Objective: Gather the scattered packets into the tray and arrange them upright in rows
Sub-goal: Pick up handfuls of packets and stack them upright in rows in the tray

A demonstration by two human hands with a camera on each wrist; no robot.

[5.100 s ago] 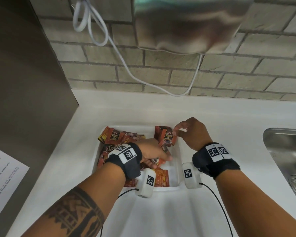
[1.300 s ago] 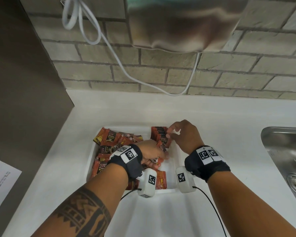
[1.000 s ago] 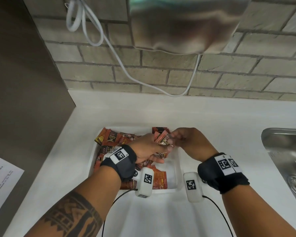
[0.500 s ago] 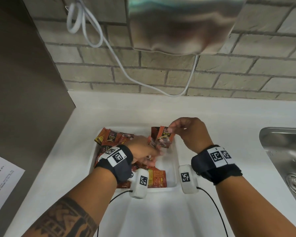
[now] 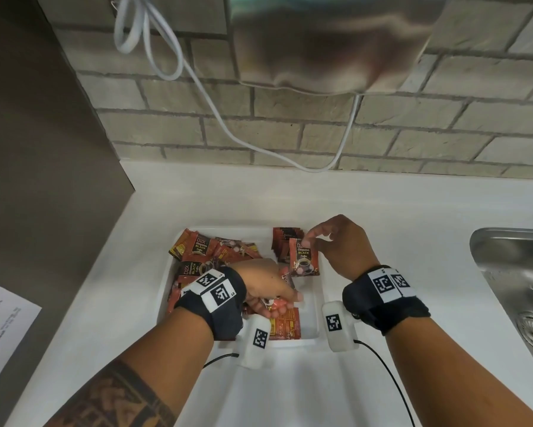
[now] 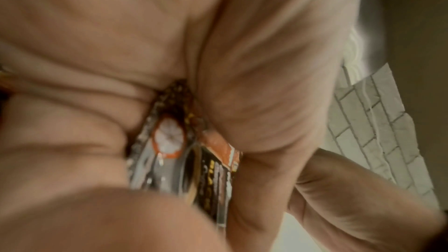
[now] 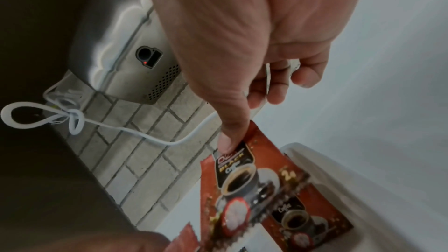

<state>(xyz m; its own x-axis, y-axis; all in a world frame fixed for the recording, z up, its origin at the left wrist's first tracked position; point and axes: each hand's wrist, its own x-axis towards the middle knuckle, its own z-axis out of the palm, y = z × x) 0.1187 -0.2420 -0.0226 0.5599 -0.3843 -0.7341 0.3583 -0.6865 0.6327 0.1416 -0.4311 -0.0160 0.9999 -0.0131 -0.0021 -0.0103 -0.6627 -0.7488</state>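
Observation:
A white tray (image 5: 316,322) on the counter holds several red coffee packets. My right hand (image 5: 312,241) pinches one packet (image 5: 303,257) by its top edge and holds it upright in front of a standing row of packets (image 5: 285,241) at the tray's far right; the same held packet (image 7: 244,177) hangs from my thumb in the right wrist view. My left hand (image 5: 277,295) is low in the tray's middle, fingers curled round a few packets (image 6: 184,152). A loose heap of packets (image 5: 203,251) fills the tray's left side. One packet (image 5: 285,326) lies flat at the near edge.
A steel sink (image 5: 517,291) is set into the white counter (image 5: 382,208) at the right. A metal hand dryer (image 5: 329,41) with a white cord (image 5: 209,97) hangs on the brick wall. A dark panel stands at left with a paper sheet (image 5: 3,328).
My right hand took a packet from my left hand and moved it right and back toward the standing row. My left hand dropped lower toward the tray's near side.

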